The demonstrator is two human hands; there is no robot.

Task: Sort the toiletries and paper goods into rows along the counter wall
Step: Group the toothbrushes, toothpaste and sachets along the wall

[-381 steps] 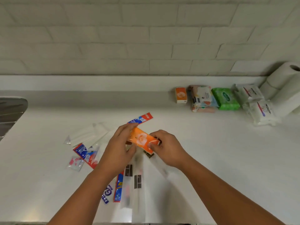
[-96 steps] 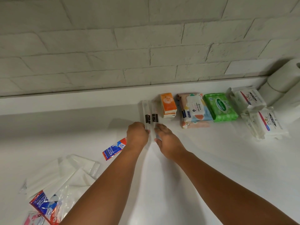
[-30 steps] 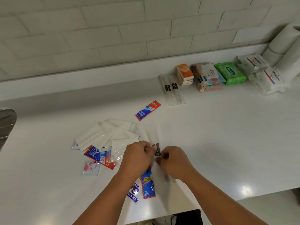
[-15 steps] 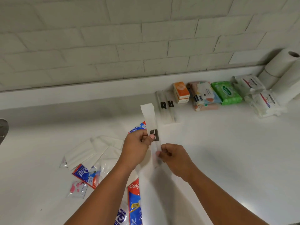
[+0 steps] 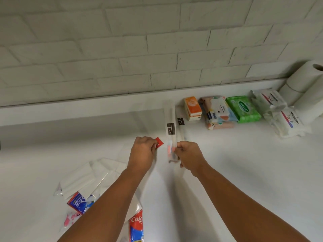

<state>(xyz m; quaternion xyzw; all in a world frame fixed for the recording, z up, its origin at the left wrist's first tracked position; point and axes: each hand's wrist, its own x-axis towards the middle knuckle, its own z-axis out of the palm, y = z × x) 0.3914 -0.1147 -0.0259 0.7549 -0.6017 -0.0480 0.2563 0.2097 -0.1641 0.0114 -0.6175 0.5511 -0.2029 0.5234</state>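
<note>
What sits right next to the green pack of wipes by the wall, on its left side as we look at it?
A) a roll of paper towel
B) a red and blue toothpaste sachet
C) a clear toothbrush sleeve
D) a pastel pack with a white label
D: the pastel pack with a white label lies directly left of the green pack of wipes, their edges meeting, in the row along the wall.

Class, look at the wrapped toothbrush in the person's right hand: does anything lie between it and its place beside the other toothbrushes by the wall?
Nothing visible does. The right hand holds the toothbrush right beside the other toothbrushes; bare counter lies left of them.
</note>
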